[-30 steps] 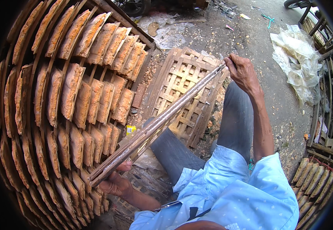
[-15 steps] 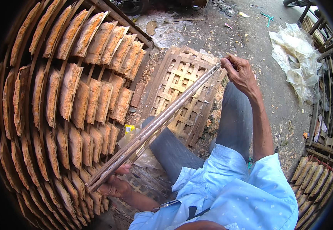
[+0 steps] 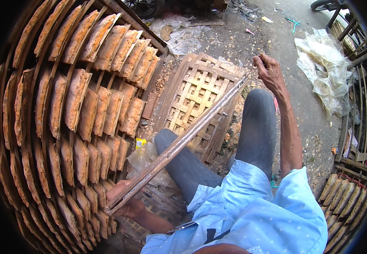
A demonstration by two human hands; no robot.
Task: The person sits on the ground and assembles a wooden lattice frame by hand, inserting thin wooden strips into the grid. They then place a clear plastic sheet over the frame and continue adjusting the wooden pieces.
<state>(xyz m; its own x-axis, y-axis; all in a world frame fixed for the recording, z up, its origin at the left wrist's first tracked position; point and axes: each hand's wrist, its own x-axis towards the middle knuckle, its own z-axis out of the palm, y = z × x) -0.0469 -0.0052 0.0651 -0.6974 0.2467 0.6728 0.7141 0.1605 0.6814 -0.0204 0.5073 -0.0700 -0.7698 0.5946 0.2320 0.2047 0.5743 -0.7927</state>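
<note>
A long wooden-framed bamboo lattice rack [image 3: 179,142] is tilted edge-on across my lap, its near end low on the left and its far end high on the right. My left hand [image 3: 128,203] grips the near end, the fingers partly behind the frame. Just beyond the far end, my right hand [image 3: 270,73] is raised off the wood, fingers loosely bent and apart with nothing in them. In front of my knees another lattice rack [image 3: 196,95] lies on top of a stack on the ground.
Rows of slats bearing rough orange-brown slabs [image 3: 78,97] fill a tall rack on the left. Crumpled plastic sheeting [image 3: 325,70] lies at right, beside a slatted wooden stand [image 3: 363,110]. More slabs [image 3: 346,197] stand at lower right. A yellow packet [image 3: 140,143] lies near my left knee.
My right hand has let go of the rack's far end and moved slightly right, away from it. The rack has turned more edge-on, its near end shifting slightly right in my left hand.
</note>
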